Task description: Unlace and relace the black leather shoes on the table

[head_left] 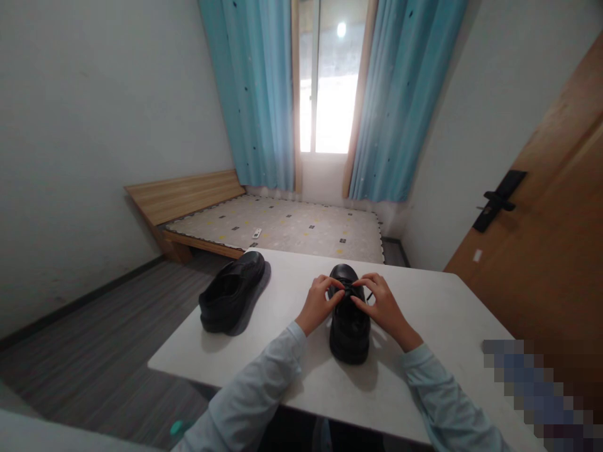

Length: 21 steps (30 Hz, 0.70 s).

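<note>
A black shoe (349,342) stands upright on the white table (282,295), its toe pointing away from me. My left hand (322,297) comes in from the left with thumb and fingers pinched at the shoe's black lace (348,288). From the other side, my right hand (380,304) pinches the lace too, fingertips close to those of the left. A loose lace end sticks out just beside the right fingers. The exact shape of the lace between the fingertips is too small to make out. Its matching black shoe (232,292) sits apart at the table's left side.
Beyond the table is a bed (292,223) with a small white remote-like object (257,233) on it. Blue curtains (259,94) flank a bright window. A wooden door (541,207) with a black handle stands at the right. Something teal (177,428) shows below the table's near left edge.
</note>
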### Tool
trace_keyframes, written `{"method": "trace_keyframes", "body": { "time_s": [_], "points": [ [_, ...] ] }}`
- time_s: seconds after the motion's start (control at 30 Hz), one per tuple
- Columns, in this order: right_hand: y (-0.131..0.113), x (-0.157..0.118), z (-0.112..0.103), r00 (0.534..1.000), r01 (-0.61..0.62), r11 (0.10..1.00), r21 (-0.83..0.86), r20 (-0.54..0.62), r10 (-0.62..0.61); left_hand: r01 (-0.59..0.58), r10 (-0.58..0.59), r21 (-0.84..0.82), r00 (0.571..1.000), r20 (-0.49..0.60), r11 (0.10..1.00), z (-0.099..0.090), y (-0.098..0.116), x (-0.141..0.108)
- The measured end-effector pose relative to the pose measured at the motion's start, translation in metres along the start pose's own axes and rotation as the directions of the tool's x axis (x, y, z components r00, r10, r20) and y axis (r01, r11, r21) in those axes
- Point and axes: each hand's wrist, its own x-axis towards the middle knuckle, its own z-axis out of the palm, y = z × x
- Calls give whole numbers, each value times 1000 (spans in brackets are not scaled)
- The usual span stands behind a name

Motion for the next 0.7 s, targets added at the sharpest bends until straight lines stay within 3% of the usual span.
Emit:
{"method": "trace_keyframes", "body": {
  "time_s": [0.7],
  "points": [
    [3,-4,0,998,-19,999,-29,63,20,-11,12,-16,997,73,1000,2,-3,8]
  ]
}}
